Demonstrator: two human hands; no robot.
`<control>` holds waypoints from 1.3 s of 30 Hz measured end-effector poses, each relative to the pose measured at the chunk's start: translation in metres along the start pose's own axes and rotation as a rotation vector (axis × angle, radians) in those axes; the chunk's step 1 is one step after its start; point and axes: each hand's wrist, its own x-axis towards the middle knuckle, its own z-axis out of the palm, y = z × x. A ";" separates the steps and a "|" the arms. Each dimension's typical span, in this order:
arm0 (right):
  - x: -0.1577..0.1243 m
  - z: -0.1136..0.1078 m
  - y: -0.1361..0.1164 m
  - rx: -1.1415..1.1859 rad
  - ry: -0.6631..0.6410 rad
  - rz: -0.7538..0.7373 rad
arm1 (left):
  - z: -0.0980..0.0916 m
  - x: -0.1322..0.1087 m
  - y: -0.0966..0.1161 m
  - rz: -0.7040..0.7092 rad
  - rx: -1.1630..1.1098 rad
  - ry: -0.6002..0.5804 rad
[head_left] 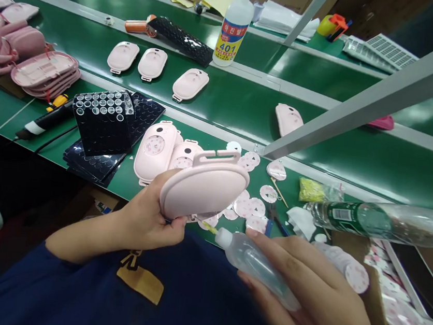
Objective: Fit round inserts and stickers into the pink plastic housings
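My left hand (155, 215) grips a pale pink oval plastic case (205, 190), its smooth back turned up and its slotted tab pointing away from me. In my right hand (303, 292) lies a translucent squeeze glue bottle (255, 263), tilted so that its thin yellowish nozzle points at the case's underside. Whether the nozzle touches the case is hidden. Beneath and beyond the case, more pink cases (155, 148) rest on the green bench, with round printed discs (245, 205) scattered to their right.
Black sticker sheets (103, 123) lie left of the cases. Beyond runs a green conveyor (240, 95) bearing several pink cases and a white 401 bottle (233, 31). A metal post (365, 91) slants across the right. A plastic drink bottle (382, 221) lies above a cardboard box (373, 300) of printed pieces.
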 end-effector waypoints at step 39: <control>-0.013 -0.003 0.007 0.123 0.084 0.112 | -0.004 0.001 0.005 -0.020 0.066 0.153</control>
